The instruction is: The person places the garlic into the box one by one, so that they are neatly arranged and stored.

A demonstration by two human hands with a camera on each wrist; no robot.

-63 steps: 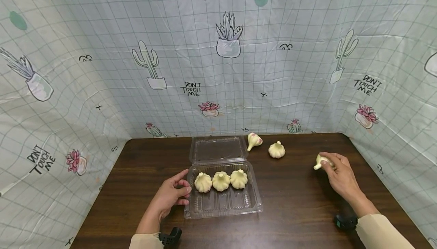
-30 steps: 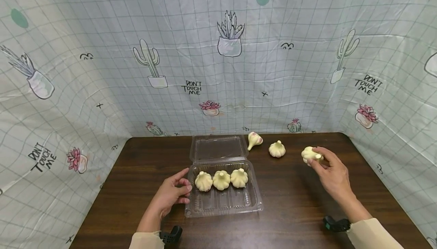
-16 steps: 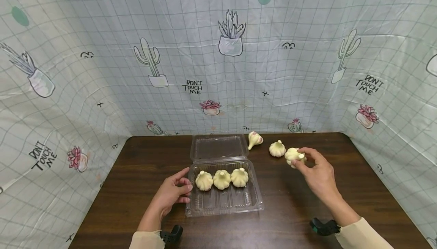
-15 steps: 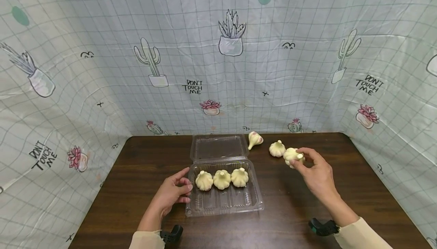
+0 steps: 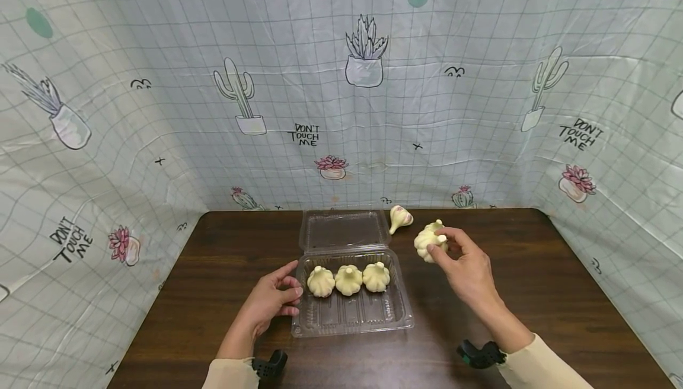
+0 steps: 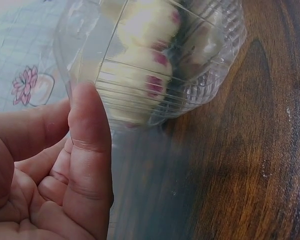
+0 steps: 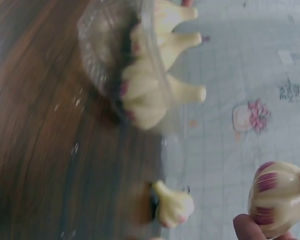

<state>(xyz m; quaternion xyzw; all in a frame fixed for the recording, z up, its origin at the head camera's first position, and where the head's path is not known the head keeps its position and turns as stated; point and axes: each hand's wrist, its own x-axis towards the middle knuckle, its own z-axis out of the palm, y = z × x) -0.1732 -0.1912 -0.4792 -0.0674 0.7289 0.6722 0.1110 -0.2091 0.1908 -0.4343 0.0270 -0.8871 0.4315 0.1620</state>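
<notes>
In the head view my right hand [image 5: 469,267] pinches a garlic bulb [image 5: 427,244] between thumb and fingers, above the table. Purple streaks mark this bulb in the right wrist view [image 7: 277,197]. It partly hides another garlic bulb [image 5: 436,224] behind it. My left hand [image 5: 269,300] holds the left rim of a clear plastic clamshell container [image 5: 352,324], its thumb [image 6: 90,135] at the rim in the left wrist view. A row of three garlic bulbs [image 5: 348,280] sits stems up along the back of the container's base.
The container's lid [image 5: 345,230] lies folded back, away from me. Beside it, a garlic bulb [image 5: 401,217] rests on its side near the table's far edge. A patterned cloth [image 5: 341,110] surrounds the dark wooden table [image 5: 224,246] at the back and sides.
My right hand has carried its garlic bulb leftward from the table's right side, now in front of the loose bulb behind. My left hand has stayed at the container's left edge.
</notes>
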